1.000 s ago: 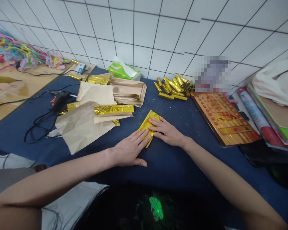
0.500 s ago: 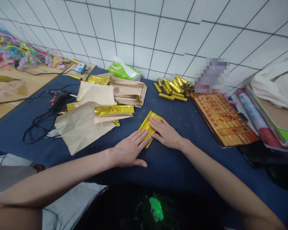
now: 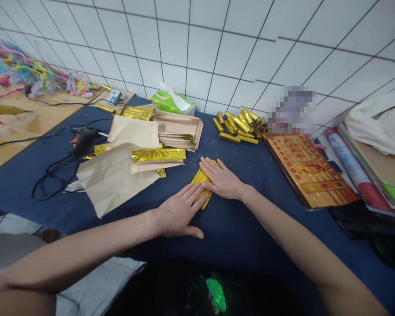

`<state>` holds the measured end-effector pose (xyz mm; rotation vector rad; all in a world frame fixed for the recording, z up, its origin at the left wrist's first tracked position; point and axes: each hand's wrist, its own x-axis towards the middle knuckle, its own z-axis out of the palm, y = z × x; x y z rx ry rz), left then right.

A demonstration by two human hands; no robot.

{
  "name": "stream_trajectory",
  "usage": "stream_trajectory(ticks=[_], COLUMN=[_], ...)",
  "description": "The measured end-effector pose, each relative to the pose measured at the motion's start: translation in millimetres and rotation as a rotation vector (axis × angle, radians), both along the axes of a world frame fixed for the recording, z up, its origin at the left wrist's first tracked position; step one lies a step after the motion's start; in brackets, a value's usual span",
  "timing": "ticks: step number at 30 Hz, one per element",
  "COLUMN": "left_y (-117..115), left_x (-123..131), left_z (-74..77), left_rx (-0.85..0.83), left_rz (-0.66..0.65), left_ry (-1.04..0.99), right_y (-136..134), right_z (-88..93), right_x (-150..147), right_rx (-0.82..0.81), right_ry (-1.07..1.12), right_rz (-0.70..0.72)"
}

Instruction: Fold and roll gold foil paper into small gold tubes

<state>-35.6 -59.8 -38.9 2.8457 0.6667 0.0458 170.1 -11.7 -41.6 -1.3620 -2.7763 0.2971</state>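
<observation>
Gold foil paper (image 3: 200, 179) lies pressed flat under both hands on the blue table cover (image 3: 250, 171).

Left hand (image 3: 179, 213) lies palm down with fingers stretched over the near end of the sheet, thumb spread out on the cloth; right hand (image 3: 222, 179) lies flat across its far part, fingers together, gripping nothing. Left of them sit loose brown paper sheets (image 3: 113, 175) with a gold strip (image 3: 158, 154), a stack of brown sheets (image 3: 179, 129) behind, and a black glue gun (image 3: 82, 136) further left. Folded gold ingots (image 3: 238, 125) pile up near the tiled wall, beside a gold printed board (image 3: 311, 173) at right.
</observation>
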Motion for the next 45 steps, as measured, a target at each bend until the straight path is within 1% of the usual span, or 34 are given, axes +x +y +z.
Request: stream_trajectory(ticks=[2, 4, 10, 15, 20, 26, 36, 38, 41, 43, 45], left_y=[0, 0, -9, -19, -18, -17, -17, -17, -17, -17, -17], left_x=[0, 0, 0, 5, 7, 3, 1, 1, 2, 2, 2], left_z=[0.5, 1.0, 0.5, 2.2, 5.9, 0.5, 1.3, 2.1, 2.6, 2.1, 1.2], left_rx=[0.006, 0.013, 0.041, 0.050, 0.058, -0.015, -0.002, -0.002, -0.005, -0.009, -0.017], left_rz=[-0.002, -0.003, 0.035, 0.057, 0.010, -0.015, -0.040, -0.035, -0.031, -0.028, -0.025], left_ry=[-0.008, -0.016, -0.016, -0.022, -0.048, -0.049, -0.049, -0.043, -0.037, -0.040, -0.042], right_y=[12, 17, 18, 20, 20, 20, 24, 30, 42, 48, 46], right_z=[-1.6, -2.3, -4.5, -0.3, 1.1, -1.6, -2.1, -2.3, -2.9, -0.9, 4.2], right_x=[6, 8, 9, 13, 13, 13, 13, 12, 13, 15, 15], right_rx=[0.024, 0.038, 0.070, 0.065, 0.071, 0.065, 0.052, 0.045, 0.044, 0.074, 0.153], right_ry=[-0.035, -0.058, -0.050, -0.052, -0.059, -0.044, -0.058, -0.072, -0.098, -0.098, -0.064], right_rz=[-0.015, -0.018, 0.022, 0.085, 0.086, 0.084, 0.085, 0.056, -0.041, -0.148, -0.279])
